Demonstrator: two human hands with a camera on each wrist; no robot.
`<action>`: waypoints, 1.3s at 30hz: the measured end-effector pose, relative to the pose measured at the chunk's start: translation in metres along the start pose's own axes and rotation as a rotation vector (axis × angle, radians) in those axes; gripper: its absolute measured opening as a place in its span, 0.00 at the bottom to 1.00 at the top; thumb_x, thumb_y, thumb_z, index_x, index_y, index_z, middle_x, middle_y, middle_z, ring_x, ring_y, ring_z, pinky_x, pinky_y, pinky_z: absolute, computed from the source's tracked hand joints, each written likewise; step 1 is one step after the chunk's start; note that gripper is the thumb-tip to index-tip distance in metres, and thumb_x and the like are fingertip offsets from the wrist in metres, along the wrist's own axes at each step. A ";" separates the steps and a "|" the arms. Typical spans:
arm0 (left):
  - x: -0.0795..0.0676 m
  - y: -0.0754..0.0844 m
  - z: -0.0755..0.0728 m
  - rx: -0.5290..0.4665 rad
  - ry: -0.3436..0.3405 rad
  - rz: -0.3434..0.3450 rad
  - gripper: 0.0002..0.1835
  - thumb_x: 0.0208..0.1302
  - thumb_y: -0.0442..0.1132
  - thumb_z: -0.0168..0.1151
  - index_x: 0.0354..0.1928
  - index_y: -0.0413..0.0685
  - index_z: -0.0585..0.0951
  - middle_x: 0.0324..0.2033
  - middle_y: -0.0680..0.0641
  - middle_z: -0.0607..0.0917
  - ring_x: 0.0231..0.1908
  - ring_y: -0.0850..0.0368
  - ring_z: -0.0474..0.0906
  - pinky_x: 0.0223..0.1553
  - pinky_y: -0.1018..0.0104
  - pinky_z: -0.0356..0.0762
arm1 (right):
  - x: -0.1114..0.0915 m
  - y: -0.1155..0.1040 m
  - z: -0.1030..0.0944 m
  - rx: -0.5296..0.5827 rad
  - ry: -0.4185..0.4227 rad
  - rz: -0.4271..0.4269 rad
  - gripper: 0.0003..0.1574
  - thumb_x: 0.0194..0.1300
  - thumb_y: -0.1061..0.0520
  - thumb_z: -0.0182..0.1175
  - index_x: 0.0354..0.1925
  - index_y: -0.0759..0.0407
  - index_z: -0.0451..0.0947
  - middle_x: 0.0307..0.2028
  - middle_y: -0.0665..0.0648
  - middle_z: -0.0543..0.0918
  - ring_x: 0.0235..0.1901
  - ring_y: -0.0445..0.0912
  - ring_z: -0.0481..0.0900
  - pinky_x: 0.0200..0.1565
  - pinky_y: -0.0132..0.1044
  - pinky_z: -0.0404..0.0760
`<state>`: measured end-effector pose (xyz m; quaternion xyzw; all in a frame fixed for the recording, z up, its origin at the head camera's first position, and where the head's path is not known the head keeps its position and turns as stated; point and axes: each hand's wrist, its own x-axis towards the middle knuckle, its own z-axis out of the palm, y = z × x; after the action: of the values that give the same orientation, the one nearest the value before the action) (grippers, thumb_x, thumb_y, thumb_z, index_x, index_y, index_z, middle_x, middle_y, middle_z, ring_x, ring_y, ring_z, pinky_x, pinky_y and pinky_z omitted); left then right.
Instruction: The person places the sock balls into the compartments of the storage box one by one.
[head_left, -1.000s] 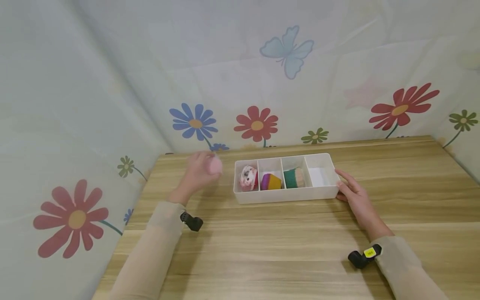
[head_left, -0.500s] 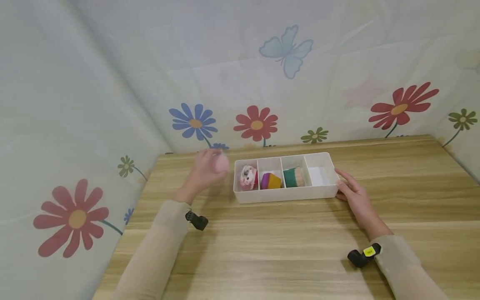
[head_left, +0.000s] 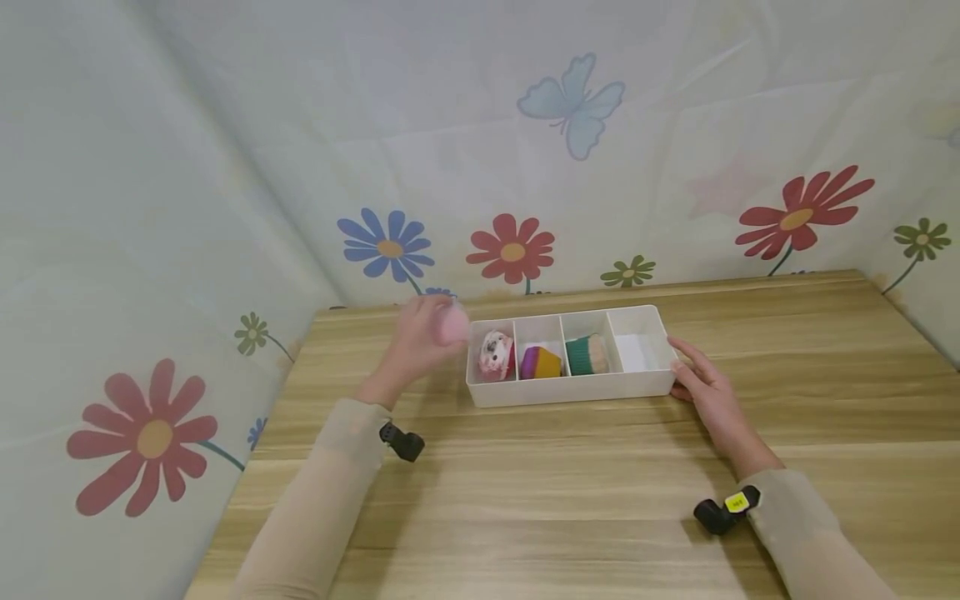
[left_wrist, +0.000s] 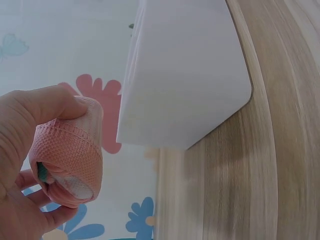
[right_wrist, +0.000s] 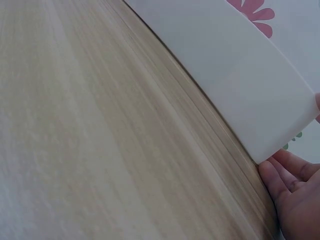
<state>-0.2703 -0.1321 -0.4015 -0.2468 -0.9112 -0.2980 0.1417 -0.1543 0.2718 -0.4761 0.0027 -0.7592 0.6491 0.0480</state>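
Note:
My left hand [head_left: 422, 337] holds a rolled pink sock [left_wrist: 70, 155] between thumb and fingers, raised beside the left end of a white divided box [head_left: 570, 388]. The sock overlaps the box's left rim in the head view. My right hand [head_left: 708, 392] holds the box's right end, thumb and fingers at its near corner. From left to right, the compartments contain a white, red and pink patterned roll [head_left: 497, 356], a purple and yellow roll [head_left: 542, 363] and a green and beige roll [head_left: 587, 354]. In the rightmost one only the white bottom [head_left: 636, 353] shows.
The box stands on a wood-grain table [head_left: 525, 492] near its far edge. Behind and to the left hangs a pale curtain [head_left: 450, 150] printed with flowers and a butterfly. Black wrist cameras are strapped at both sleeves.
My left hand has moved right with the pink sock, up to the box's left end. The right hand and the box have stayed in place.

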 end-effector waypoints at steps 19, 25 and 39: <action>0.009 0.023 0.016 -0.026 -0.007 0.033 0.35 0.43 0.45 0.74 0.54 0.45 0.72 0.50 0.43 0.72 0.49 0.48 0.65 0.42 0.50 0.73 | -0.001 -0.001 -0.001 0.011 0.001 0.007 0.34 0.71 0.44 0.45 0.70 0.52 0.54 0.56 0.71 0.66 0.42 0.35 0.75 0.44 0.26 0.75; 0.011 0.032 0.020 -0.036 -0.019 0.029 0.34 0.44 0.47 0.73 0.54 0.46 0.71 0.51 0.44 0.72 0.50 0.49 0.65 0.41 0.52 0.74 | -0.001 -0.002 -0.001 0.007 -0.004 0.001 0.34 0.71 0.44 0.45 0.71 0.52 0.53 0.56 0.71 0.66 0.42 0.35 0.75 0.44 0.26 0.75; 0.017 0.046 0.031 -0.066 -0.058 0.014 0.33 0.46 0.47 0.72 0.56 0.50 0.70 0.54 0.46 0.70 0.52 0.51 0.62 0.40 0.53 0.77 | -0.001 -0.001 -0.001 -0.005 -0.005 -0.010 0.33 0.71 0.45 0.44 0.71 0.51 0.54 0.57 0.72 0.66 0.42 0.34 0.74 0.44 0.26 0.75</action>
<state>-0.2633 -0.0751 -0.3975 -0.2665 -0.9027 -0.3198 0.1090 -0.1529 0.2722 -0.4746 0.0078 -0.7608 0.6471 0.0492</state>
